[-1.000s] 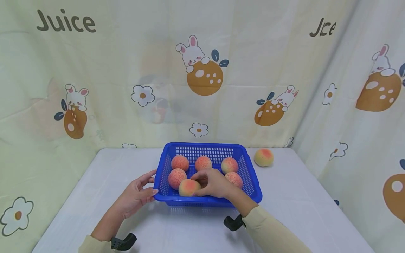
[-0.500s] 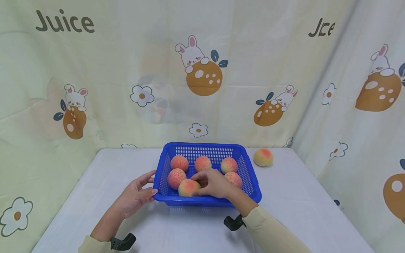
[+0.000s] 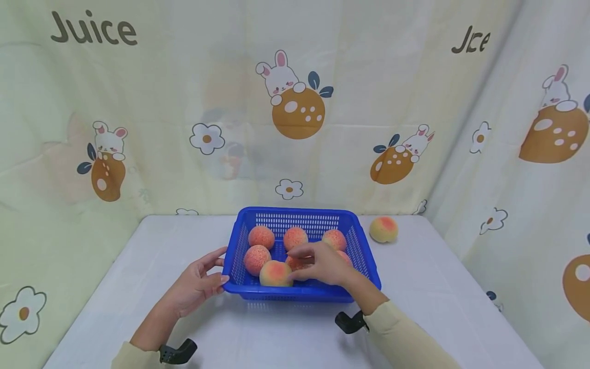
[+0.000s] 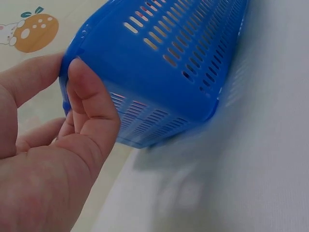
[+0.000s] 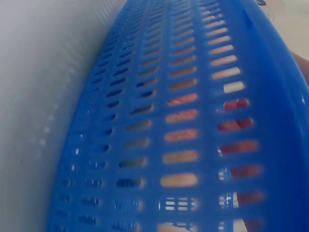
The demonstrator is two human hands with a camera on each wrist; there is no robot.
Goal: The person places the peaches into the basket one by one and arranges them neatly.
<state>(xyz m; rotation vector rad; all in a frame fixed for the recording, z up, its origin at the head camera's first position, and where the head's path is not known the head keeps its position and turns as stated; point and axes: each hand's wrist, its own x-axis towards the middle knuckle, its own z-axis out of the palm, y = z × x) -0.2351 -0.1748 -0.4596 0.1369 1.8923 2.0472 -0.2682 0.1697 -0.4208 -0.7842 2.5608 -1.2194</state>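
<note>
A blue plastic basket with slotted walls holds several peaches. My left hand grips its left rim near the front corner; the left wrist view shows thumb and fingers pinching the basket's edge. Inside, at the front, lies a yellow peach with a reddish top. Just right of it is my right hand, its thumb and fingers spread apart and the thumb tip close to that peach. A redder peach shows behind those fingers, partly covered. Through the basket wall the right wrist view shows only patches of colour.
Another yellow-red peach sits on the white table, outside the basket at the back right. Red speckled peaches lie along the basket's left, back and right. A printed curtain hangs behind the table.
My right hand has let go of the yellow peach at the front and shifted slightly right, uncovering a redder peach behind it. The left hand keeps its hold on the rim.
</note>
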